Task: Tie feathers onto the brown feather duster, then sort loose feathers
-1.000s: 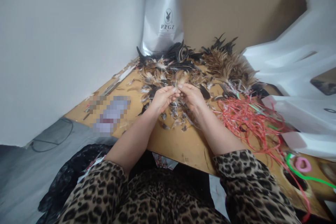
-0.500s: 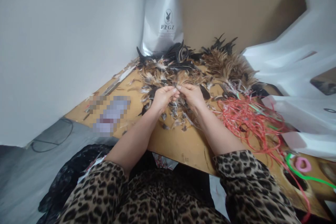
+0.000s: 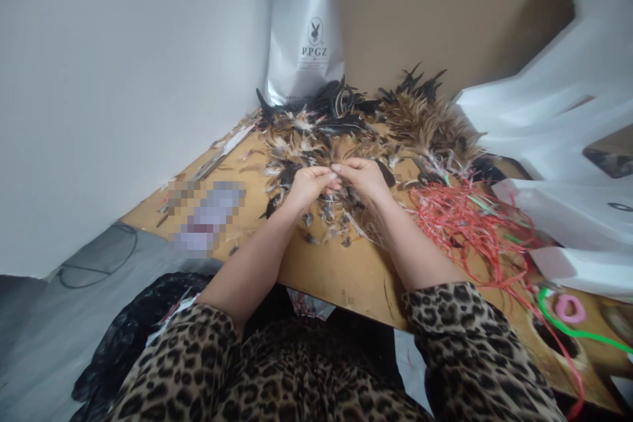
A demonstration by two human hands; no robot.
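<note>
Over a heap of loose feathers [image 3: 297,122], my left hand [image 3: 309,186] and my right hand [image 3: 366,179] meet with thumbs and fingers pinched together. A small fan of brown feathers [image 3: 345,145] rises just beyond the joined fingertips, and both hands appear to grip its lower end. That end is hidden behind the fingers. Small feather scraps [image 3: 341,217] lie on the wooden table [image 3: 341,270] below my wrists. To the right of the heap is a thick bunch of brown feathers with dark tips [image 3: 430,122].
A tangle of red plastic string [image 3: 465,231] spreads right of my right forearm, with a green strip [image 3: 588,336] and a pink ring [image 3: 570,308] nearer me. A silver-white bag [image 3: 306,33] stands at the back. White sheeting [image 3: 554,119] borders the right, a white wall [image 3: 133,79] the left.
Both hands stay pinched together over the feathers, with only a slight shift of the fingers. Nothing else has visibly moved.
</note>
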